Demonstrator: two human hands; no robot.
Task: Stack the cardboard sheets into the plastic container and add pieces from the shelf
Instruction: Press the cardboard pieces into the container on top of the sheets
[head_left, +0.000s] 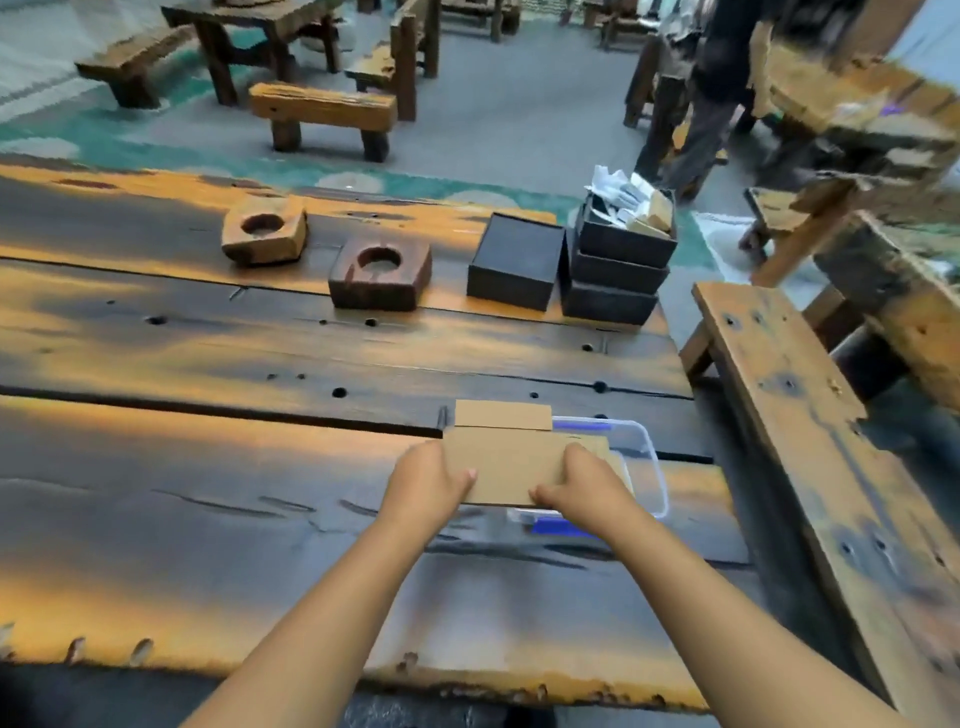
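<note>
Brown cardboard sheet (511, 470) is gripped by the left hand (428, 480) and right hand (582, 486) over a clear box (649, 457).

A: What stands on the wooden table (156, 519), at the far side?

B: Two wooden blocks, each with a round hole. The lighter block (264, 229) is on the left, the darker block (380, 273) is near it on the right.

A: And more to the right?

B: A closed black box (514, 262), and just beside it a stack of black boxes (618, 270). The top one is open and holds papers (626, 195).

A: Beyond the table?

B: A wooden bench (323, 111) on the grey floor, and a long bench (810, 431) at the right side.
</note>
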